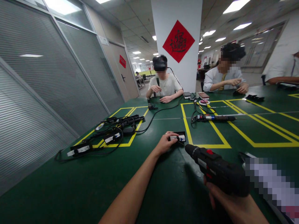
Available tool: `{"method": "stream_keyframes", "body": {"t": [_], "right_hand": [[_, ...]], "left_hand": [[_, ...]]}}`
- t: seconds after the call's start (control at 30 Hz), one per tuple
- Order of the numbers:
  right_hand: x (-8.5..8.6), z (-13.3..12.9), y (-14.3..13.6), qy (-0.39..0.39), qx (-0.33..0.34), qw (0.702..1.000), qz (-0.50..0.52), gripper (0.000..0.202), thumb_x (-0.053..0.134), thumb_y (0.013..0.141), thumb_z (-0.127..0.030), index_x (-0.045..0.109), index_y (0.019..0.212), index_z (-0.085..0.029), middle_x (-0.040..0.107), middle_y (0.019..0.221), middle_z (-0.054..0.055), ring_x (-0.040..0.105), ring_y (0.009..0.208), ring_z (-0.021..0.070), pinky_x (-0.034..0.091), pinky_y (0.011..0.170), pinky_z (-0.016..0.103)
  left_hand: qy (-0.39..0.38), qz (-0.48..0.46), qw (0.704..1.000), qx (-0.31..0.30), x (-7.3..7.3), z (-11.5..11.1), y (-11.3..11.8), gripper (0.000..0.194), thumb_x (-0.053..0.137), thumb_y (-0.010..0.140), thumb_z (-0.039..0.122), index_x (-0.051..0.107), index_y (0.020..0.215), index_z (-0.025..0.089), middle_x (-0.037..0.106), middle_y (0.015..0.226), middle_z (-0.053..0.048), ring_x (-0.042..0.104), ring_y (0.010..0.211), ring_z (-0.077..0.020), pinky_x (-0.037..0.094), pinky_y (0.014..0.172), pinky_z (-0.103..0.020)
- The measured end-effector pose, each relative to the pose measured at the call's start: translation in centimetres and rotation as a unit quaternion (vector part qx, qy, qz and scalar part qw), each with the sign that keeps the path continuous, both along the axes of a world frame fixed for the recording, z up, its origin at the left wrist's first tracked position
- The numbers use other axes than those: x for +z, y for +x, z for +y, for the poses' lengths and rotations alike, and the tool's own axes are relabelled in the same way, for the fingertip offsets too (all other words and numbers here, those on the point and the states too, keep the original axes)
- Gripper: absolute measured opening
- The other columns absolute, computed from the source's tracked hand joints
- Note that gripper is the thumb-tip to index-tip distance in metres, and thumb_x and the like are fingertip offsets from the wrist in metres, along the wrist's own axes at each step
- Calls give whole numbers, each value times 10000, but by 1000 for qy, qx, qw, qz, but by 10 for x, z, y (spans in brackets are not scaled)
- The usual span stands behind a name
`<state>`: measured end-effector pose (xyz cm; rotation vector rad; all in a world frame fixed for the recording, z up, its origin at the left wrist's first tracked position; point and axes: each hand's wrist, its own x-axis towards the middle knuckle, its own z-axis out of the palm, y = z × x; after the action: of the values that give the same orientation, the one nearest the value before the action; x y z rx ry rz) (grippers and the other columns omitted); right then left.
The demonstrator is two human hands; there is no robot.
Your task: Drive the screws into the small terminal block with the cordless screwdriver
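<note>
You are working at a wide green bench (70,193) that is carrying everything around your hands, its surface marked off with yellow tape lines (219,145). Beyond your hands, across the bench, a person in a pale shirt (164,85) is sitting in front of a white pillar (177,43), and another person (223,77) is sitting further to the right of your right hand.

Well to the left of your left hand, a tangle of black cables and small devices (109,132) is lying on the bench. Beyond your right hand, a long dark pen-shaped tool (216,118) is resting across a yellow line.

Your right hand (233,203) is wrapping around the grip of a black power screwdriver (217,169) with red buttons, its fingers closed tight on it, and the nose of the tool is pointing forward and left towards your left hand.

Your left hand (164,143) is reaching forward with its fingers curled on a small black and white part (177,137), pressing it to the bench. That part is sitting just beyond your left fingertips, just inside the nearest yellow line, and the tip of the screwdriver is hovering just beside it.
</note>
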<state>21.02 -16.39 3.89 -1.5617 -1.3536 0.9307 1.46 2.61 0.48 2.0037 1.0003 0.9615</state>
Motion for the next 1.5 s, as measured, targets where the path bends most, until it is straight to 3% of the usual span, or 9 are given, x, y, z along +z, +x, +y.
{"method": "stream_keyframes", "body": {"t": [0.13, 0.23, 0.4, 0.47, 0.6, 0.8, 1.03, 1.3, 1.5], "right_hand": [[-5, 7, 1, 44, -19, 997, -56, 397, 530, 643, -334, 574, 995, -158, 618, 493, 14, 574, 322, 197, 460, 315, 310], [-5, 11, 1, 27, -31, 997, -65, 358, 529, 619, -292, 593, 944, -158, 624, 514, 22, 550, 290, 180, 453, 303, 310], [0, 5, 0, -9, -17, 1000, 23, 229, 564, 634, -325, 610, 818, -196, 648, 553, 19, 556, 319, 168, 428, 306, 285], [3, -2, 1, -28, 3, 999, 44, 184, 543, 675, -356, 594, 770, -205, 597, 444, -12, 547, 322, 165, 420, 317, 275], [4, -10, 2, -50, 17, 997, 48, 253, 473, 733, -423, 562, 819, -201, 548, 389, -35, 549, 357, 156, 439, 370, 265], [-2, -6, 4, -49, 31, 997, 49, 366, 485, 724, -447, 503, 974, -180, 679, 708, 46, 507, 330, 110, 425, 346, 253], [-5, -6, 4, -49, 25, 996, 76, 501, 517, 721, -407, 416, 1155, -178, 680, 770, 60, 531, 344, 115, 396, 318, 247], [14, -10, 4, -70, 29, 996, 50, 302, 498, 714, -410, 529, 900, -173, 670, 640, 43, 534, 396, 135, 426, 400, 265], [2, -7, 4, -96, 28, 990, 98, 298, 507, 701, -416, 478, 909, -204, 648, 650, 25, 547, 423, 154, 396, 409, 275]], "left_hand": [[-3, 1, 1000, 3, 1, 0, 0, 282, 547, 754, 300, 615, 1003, 186, 509, 1089, -73, 452, 1063, -191, 333, 937, -317], [-6, 0, 1000, 5, 2, -1, 0, 278, 550, 751, 296, 618, 997, 186, 510, 1092, -73, 442, 1079, -195, 326, 947, -323], [-3, 2, 1000, 6, 1, -1, 0, 280, 553, 748, 293, 620, 998, 184, 518, 1088, -74, 441, 1084, -196, 319, 959, -329], [1, 0, 1000, 8, 0, -1, 0, 274, 554, 747, 286, 621, 994, 185, 522, 1080, -73, 443, 1081, -196, 316, 961, -334], [1, 0, 1000, 7, 1, -1, 0, 277, 555, 746, 291, 623, 992, 185, 525, 1072, -73, 451, 1069, -197, 322, 955, -333], [-2, -1, 1000, 4, 0, 0, 0, 284, 553, 748, 300, 622, 997, 182, 520, 1074, -76, 463, 1046, -195, 347, 929, -325], [3, -2, 1000, -6, -2, 2, -2, 291, 552, 752, 313, 615, 1007, 189, 507, 1081, -75, 462, 1046, -187, 339, 939, -322], [-4, 1, 1000, -7, 0, 0, -1, 291, 545, 756, 299, 613, 1015, 184, 501, 1091, -78, 456, 1055, -192, 347, 932, -324], [-4, 2, 1000, -5, 4, -2, 0, 292, 545, 755, 302, 616, 1011, 181, 510, 1078, -76, 461, 1042, -189, 354, 925, -324]]}}
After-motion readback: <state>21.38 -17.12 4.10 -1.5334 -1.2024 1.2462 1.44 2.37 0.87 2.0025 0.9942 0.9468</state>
